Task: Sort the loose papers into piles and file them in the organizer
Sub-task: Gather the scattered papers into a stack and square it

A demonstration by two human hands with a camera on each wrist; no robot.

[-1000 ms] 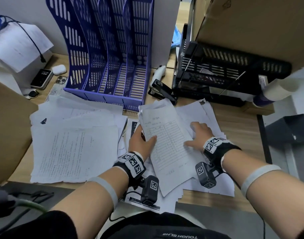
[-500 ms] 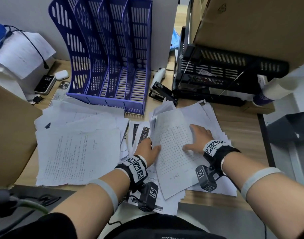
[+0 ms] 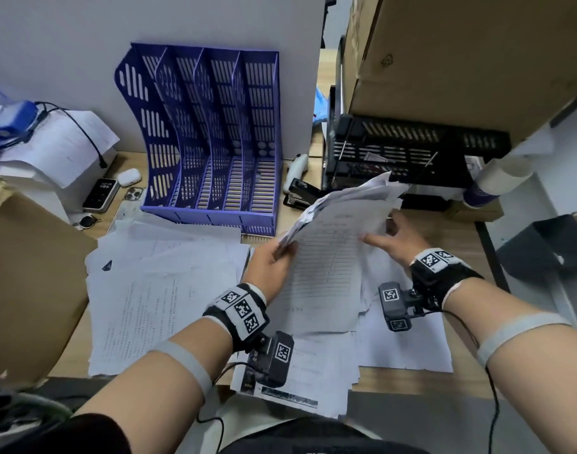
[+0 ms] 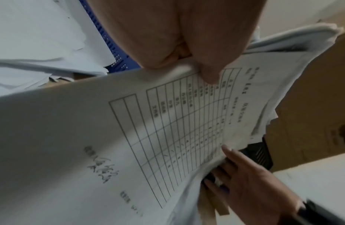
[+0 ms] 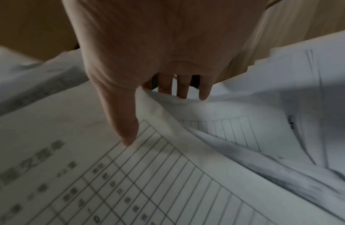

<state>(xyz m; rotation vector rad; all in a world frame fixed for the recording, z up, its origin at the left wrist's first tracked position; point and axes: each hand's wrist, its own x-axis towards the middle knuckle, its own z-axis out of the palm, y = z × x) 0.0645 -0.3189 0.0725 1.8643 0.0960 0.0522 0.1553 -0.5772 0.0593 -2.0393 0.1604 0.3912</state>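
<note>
A stack of papers [image 3: 333, 257] with a ruled table form on top is held tilted above the desk. My left hand [image 3: 280, 253] grips its left edge, with the thumb [image 4: 208, 73] on the top sheet [image 4: 167, 121]. My right hand [image 3: 378, 232] pinches the right edge, its thumb [image 5: 125, 121] on top of the stack [image 5: 167, 182] and its fingers [image 5: 183, 89] beneath. The blue four-slot organizer [image 3: 215, 136] stands empty behind and to the left of the stack. A pile of printed text sheets [image 3: 156, 290] lies at the left, and more loose sheets [image 3: 313, 371] lie under the raised stack.
A black stapler [image 3: 300, 193] lies just beyond the stack, beside a black mesh tray [image 3: 411, 155] under a large cardboard box [image 3: 460, 60]. Brown cardboard [image 3: 28, 283] borders the desk at left. A phone [image 3: 102, 194] and an earbud case [image 3: 129, 176] sit left of the organizer.
The stack lay flat on the desk under both hands. Now both hands have taken hold of its edges and lifted it, tilted, up and away from me.
</note>
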